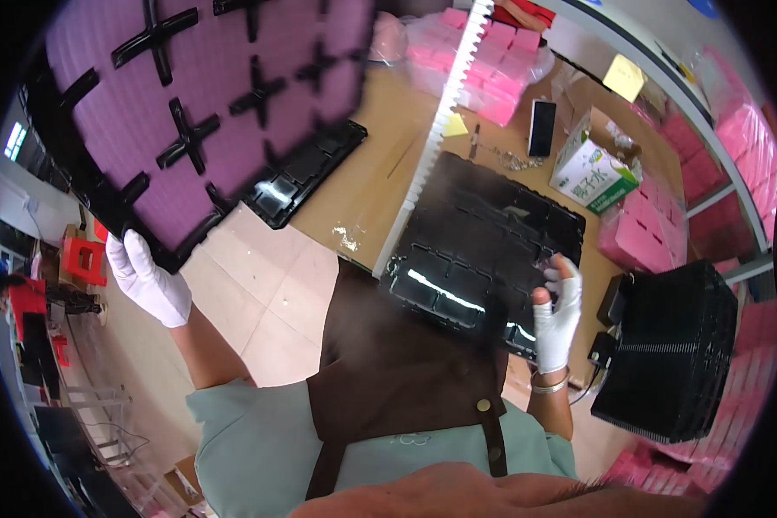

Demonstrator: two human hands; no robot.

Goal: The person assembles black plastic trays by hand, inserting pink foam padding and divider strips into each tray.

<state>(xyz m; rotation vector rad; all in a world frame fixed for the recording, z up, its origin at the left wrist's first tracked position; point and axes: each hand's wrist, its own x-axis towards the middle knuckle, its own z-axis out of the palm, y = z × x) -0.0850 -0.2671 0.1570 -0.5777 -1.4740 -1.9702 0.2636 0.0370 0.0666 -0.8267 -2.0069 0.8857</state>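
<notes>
Purple-faced black tray stands raised at about ten o'clock in the view, with the left hand at its lowest corner; from that grip, its body spreads toward twelve and one o'clock. The left fingers are closed against the black frame there, while the thumb is hidden, so how fully it wraps the corner cannot be told. The upper edge is cut off, leaving the long axis of this tray uncertain. The relation that seems to matter most is between it and the flat black tray on the brown surface: the flat one lies at roughly four o'clock from the raised one, beyond a white toothed strip that runs from seven toward one o'clock. The longer side of the flat tray appears to point from ten to four o'clock, though the lens bends its edges. The right hand is the nearer to it, at its four o'clock edge, so the tray reaches from that grip toward ten. The right thumb and fingers are half curled with a gap between them; whether they touch the rim cannot be told. A narrow black tray sits between the two larger ones, nearer the raised one.
</notes>
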